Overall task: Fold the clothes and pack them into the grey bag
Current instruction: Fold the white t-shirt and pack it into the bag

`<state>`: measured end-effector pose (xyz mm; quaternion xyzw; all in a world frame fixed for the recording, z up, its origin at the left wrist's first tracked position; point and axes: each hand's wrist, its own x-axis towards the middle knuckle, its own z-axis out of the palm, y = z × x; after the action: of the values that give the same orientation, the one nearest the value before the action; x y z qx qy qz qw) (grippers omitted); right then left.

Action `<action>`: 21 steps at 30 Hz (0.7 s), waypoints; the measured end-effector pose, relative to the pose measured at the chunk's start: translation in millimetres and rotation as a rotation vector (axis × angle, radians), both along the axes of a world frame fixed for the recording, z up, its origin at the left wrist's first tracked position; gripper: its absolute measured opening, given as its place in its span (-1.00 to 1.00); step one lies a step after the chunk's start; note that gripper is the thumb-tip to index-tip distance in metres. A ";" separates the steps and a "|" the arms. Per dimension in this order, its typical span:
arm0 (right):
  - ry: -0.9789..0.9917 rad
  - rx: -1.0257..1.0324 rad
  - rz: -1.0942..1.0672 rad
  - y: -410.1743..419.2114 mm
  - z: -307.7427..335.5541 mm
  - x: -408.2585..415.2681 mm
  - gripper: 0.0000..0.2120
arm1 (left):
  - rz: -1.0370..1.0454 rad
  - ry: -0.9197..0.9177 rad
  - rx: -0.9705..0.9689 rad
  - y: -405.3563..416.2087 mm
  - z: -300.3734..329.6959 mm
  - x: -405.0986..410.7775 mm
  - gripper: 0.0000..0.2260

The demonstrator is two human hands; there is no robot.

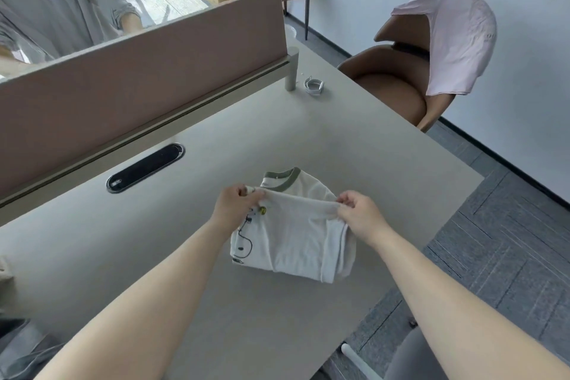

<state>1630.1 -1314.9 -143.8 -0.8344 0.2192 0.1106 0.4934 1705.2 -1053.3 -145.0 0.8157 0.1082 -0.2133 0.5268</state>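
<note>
A white T-shirt (296,234) with a green collar and a small black print lies partly folded on the beige table (354,145). My left hand (233,205) pinches the left end of its lifted folded edge. My right hand (359,213) pinches the right end of that same edge, just above the collar half. A pale pink garment (456,40) hangs over the back of the brown chair (391,89) at the right. Grey fabric (18,345) shows at the bottom left corner; I cannot tell whether it is the bag.
A brownish divider panel (138,83) runs along the table's far side, with a black cable slot (145,167) in front of it. A coiled white cable (314,85) lies near the divider's post. Another person in grey sits behind the divider. The table's right edge drops to grey carpet.
</note>
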 end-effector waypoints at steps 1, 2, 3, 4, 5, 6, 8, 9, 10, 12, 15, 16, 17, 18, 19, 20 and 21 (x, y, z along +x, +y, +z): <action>-0.002 -0.005 -0.012 -4.2 -4.1 11.5 -0.84 | 0.021 -0.019 0.008 -5.7 -5.1 9.2 -0.75; -0.009 -0.008 -0.033 -8.1 -7.2 21.8 -0.85 | 0.041 -0.041 0.020 -11.1 -10.3 17.2 -0.74; -0.015 -0.005 -0.065 -12.0 -12.6 30.1 -0.88 | 0.062 -0.065 0.038 -15.3 -16.0 23.4 -0.73; -0.014 0.003 -0.097 -14.9 -17.8 35.7 -0.89 | 0.085 -0.084 0.068 -18.1 -21.9 27.8 -0.76; 0.001 0.001 -0.124 -17.2 -24.9 38.7 -0.84 | 0.100 -0.080 0.111 -19.7 -26.3 29.3 -0.82; 0.029 -0.009 -0.142 -18.0 -30.2 38.4 -0.75 | 0.107 -0.049 0.161 -19.7 -31.3 28.5 -0.80; 0.084 -0.027 -0.195 -16.6 -39.7 30.5 -0.55 | 0.078 0.018 0.266 -17.1 -40.1 21.6 -0.65; 0.111 -0.042 -0.223 -14.3 -42.6 23.8 -0.47 | 0.042 0.029 0.315 -15.8 -43.0 17.3 -0.66; 0.143 -0.063 -0.242 -10.3 -41.2 16.3 -0.42 | 0.008 0.036 0.345 -16.1 -43.5 12.5 -0.69; 0.215 -0.088 -0.248 0.5 -40.1 3.8 -0.37 | -0.045 0.091 0.381 -19.2 -43.3 5.1 -0.66; 0.274 -0.009 -0.275 20.8 -43.1 -6.0 -0.34 | -0.069 0.180 0.397 -27.4 -40.0 -3.2 -0.58; 0.279 0.038 -0.293 26.2 -44.4 -6.2 -0.39 | -0.074 0.204 0.373 -28.9 -38.6 -4.7 -0.61; 0.275 0.084 -0.310 30.1 -44.5 -5.5 -0.48 | -0.076 0.217 0.331 -29.6 -37.7 -6.0 -0.67; 0.270 0.118 -0.318 32.5 -43.9 -4.4 -0.60 | -0.070 0.226 0.293 -29.3 -37.1 -7.4 -0.74; 0.258 0.144 -0.319 34.0 -42.0 -3.7 -0.70 | -0.057 0.221 0.267 -28.2 -36.2 -9.5 -0.78; 0.244 0.162 -0.317 35.1 -38.5 -2.8 -0.76 | -0.037 0.208 0.252 -25.7 -33.9 -12.0 -0.80; 0.220 0.182 -0.315 35.7 -35.7 -1.8 -0.78 | -0.014 0.184 0.243 -22.3 -29.8 -15.3 -0.79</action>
<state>1628.3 -1279.1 -179.5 -0.7248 0.3885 0.1421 0.5510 1690.0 -1075.5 -174.7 0.8510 0.1756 -0.2762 0.4106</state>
